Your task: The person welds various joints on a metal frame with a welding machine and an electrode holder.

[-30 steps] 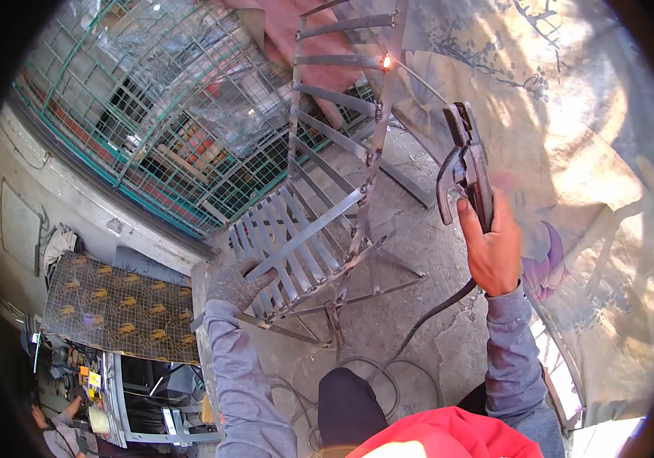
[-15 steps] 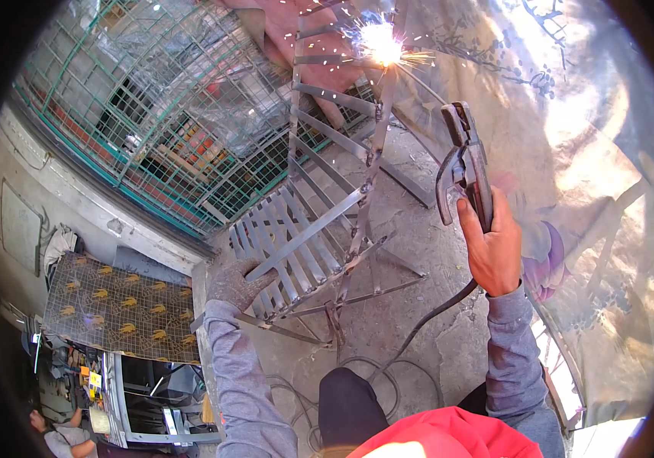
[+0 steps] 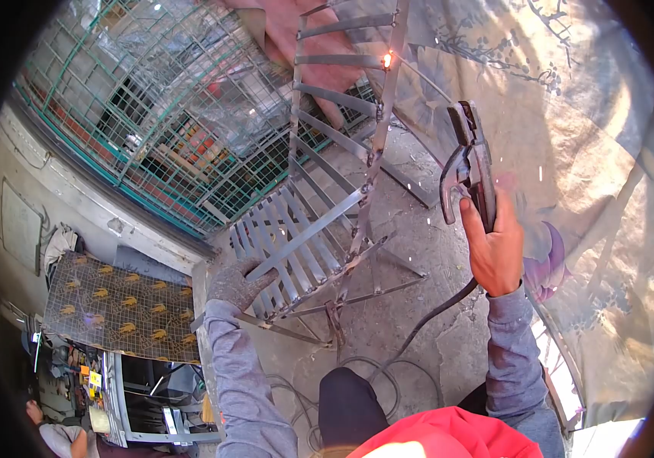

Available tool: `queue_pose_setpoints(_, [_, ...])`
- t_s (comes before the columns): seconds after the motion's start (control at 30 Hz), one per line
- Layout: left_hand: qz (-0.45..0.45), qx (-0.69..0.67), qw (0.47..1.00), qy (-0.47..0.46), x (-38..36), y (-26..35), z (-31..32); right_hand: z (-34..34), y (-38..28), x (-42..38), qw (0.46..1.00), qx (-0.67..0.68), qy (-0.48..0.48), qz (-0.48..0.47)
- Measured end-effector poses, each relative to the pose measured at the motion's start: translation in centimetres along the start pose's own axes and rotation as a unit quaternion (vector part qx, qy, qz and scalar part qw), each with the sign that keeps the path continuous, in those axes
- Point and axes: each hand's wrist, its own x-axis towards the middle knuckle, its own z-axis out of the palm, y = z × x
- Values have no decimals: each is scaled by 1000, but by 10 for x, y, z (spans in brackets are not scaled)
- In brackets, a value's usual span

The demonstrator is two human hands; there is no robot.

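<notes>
The bright burst of sparks at the top of the metal frame has died to a small glow. The right hand and its welding holder have shifted slightly right.

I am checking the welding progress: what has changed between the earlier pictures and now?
The bright burst of sparks seen half a second ago has died down to a small glowing point on the metal chair frame. The right hand with the electrode holder shifted slightly right. The gloved left hand still rests on the seat slats, and the frame has not moved.
</notes>
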Motion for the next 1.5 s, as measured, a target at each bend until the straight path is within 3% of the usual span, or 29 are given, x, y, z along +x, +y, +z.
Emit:
queue_pose_setpoints(0.6, [-12, -1, 1000, -23, 2, -8, 3, 1, 3, -2, 1000, 5, -26, 4])
queue_pose_setpoints(0.7, [23, -75, 997, -19, 4, -10, 4, 2, 5, 1, 998, -12, -3, -56])
queue_pose_setpoints(0.8, [-20, -5, 999, -35, 0, -3, 0, 0, -7, 7, 999, 35, 8, 6])
queue_pose_setpoints(1.2, [-9, 6, 998, -68, 3, -2, -7, 3, -17, 62, 996, 79, 48, -20])
queue_pose_setpoints(1.5, [-22, -2, 995, -99, 3, 4, -8, -12, -18, 62, 999, 14, 21, -47])
